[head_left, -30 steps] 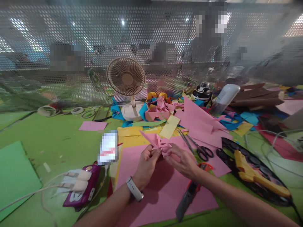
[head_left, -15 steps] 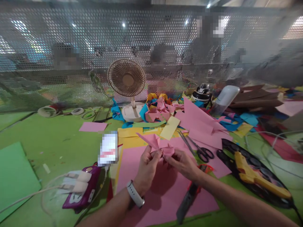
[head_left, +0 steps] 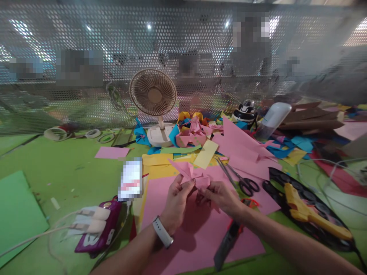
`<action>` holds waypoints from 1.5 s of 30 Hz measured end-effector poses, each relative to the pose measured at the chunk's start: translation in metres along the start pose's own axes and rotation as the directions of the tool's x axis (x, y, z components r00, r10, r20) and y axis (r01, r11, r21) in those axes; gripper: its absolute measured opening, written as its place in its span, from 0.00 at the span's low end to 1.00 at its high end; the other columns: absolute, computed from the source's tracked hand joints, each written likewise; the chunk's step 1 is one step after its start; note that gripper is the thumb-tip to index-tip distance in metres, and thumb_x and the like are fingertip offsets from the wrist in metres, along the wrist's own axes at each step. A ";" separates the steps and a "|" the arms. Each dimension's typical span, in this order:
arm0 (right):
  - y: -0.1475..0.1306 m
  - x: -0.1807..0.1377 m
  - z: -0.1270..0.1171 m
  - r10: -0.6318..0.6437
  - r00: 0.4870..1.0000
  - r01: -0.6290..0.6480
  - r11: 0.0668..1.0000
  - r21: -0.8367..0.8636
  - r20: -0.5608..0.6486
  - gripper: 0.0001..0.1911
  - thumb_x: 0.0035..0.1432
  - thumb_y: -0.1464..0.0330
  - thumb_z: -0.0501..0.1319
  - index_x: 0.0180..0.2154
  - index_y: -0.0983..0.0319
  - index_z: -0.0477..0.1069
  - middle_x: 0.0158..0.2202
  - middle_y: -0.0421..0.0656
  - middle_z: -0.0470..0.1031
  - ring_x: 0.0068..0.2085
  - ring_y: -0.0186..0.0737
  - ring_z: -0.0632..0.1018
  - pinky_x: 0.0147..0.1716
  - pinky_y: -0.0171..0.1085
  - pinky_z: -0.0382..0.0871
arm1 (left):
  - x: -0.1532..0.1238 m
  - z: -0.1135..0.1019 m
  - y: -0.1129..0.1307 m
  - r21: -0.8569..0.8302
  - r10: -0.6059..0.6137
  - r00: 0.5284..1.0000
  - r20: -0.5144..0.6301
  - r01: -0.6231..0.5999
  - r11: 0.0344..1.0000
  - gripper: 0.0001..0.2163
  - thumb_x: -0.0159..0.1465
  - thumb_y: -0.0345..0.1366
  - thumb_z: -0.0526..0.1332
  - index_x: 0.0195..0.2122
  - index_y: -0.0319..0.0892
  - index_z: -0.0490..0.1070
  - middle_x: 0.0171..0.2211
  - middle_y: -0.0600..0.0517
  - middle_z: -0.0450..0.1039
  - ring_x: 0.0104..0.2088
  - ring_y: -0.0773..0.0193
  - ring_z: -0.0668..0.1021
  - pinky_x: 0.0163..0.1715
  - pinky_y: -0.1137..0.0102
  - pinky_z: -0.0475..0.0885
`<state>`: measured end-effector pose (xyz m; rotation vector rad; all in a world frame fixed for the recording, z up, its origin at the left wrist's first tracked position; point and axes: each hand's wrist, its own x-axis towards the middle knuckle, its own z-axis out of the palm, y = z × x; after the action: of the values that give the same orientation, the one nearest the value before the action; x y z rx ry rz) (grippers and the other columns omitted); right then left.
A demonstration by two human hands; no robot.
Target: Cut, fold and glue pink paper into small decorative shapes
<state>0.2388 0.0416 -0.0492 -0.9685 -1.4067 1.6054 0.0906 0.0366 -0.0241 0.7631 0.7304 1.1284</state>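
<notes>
A small folded pink paper piece with pointed flaps is held up in front of me. My left hand, a white watch band on its wrist, pinches the left side of it between thumb and fingers. My right hand closes its fingertips on the lower right edge of the same paper. Beneath both hands lies a large pink sheet. A utility knife rests on that sheet under my right forearm. Scissors and tweezers are just beyond my right hand.
A yellow hot glue gun lies in a black tray at right. A phone and a purple power strip with cables sit left. Behind stand a fan, folded paper pieces and a perforated metal screen.
My right fingers have shifted slightly down and curled along the folded paper's lower edge. The paper has turned a little; my left hand keeps its pinch.
</notes>
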 end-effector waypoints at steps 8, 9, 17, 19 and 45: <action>-0.005 -0.005 0.002 0.039 0.999 -0.041 0.995 0.096 0.015 0.23 0.55 0.53 0.58 0.33 0.68 0.78 0.28 0.49 0.79 0.28 0.40 0.79 0.27 0.35 0.70 | -0.004 0.001 0.005 0.040 -0.002 1.000 -0.009 0.002 0.999 0.11 0.58 0.37 0.63 0.39 0.41 0.65 0.25 0.55 0.71 0.26 0.66 0.75 0.30 0.70 0.71; -0.005 -0.006 0.002 0.026 0.999 -0.029 0.993 0.115 0.027 0.23 0.56 0.54 0.58 0.33 0.67 0.78 0.28 0.50 0.79 0.29 0.41 0.79 0.30 0.36 0.71 | -0.004 0.001 0.005 0.047 0.002 1.000 -0.008 -0.002 0.999 0.11 0.58 0.37 0.63 0.39 0.41 0.65 0.25 0.55 0.71 0.27 0.66 0.75 0.30 0.71 0.71; 0.003 -0.007 -0.002 -0.028 0.999 0.030 0.991 0.129 -0.021 0.31 0.60 0.51 0.47 0.27 0.68 0.77 0.24 0.50 0.78 0.27 0.42 0.78 0.24 0.36 0.68 | -0.002 -0.004 0.004 0.009 0.037 0.998 0.040 -0.037 0.999 0.09 0.59 0.35 0.62 0.38 0.41 0.63 0.23 0.57 0.68 0.22 0.71 0.71 0.25 0.75 0.68; 0.004 -0.007 -0.001 -0.055 0.998 0.057 0.996 0.069 -0.029 0.28 0.59 0.51 0.51 0.28 0.67 0.77 0.24 0.48 0.77 0.26 0.39 0.77 0.24 0.34 0.67 | -0.001 -0.004 0.003 0.007 0.055 0.998 0.041 -0.056 0.998 0.09 0.59 0.35 0.62 0.39 0.42 0.63 0.23 0.57 0.68 0.23 0.71 0.71 0.26 0.75 0.69; -0.008 -0.008 -0.032 -0.079 0.976 0.100 0.991 0.094 -0.201 0.20 0.59 0.54 0.53 0.33 0.64 0.71 0.19 0.37 0.65 0.17 0.28 0.64 0.15 0.28 0.51 | -0.002 -0.012 0.023 0.529 -0.253 0.915 0.315 0.053 0.847 0.12 0.54 0.36 0.63 0.22 0.41 0.59 0.17 0.58 0.59 0.20 0.72 0.61 0.21 0.76 0.54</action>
<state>0.2715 0.0473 -0.0438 -0.9612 -1.2033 1.4585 0.0687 0.0420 -0.0107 1.3072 0.7560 0.6029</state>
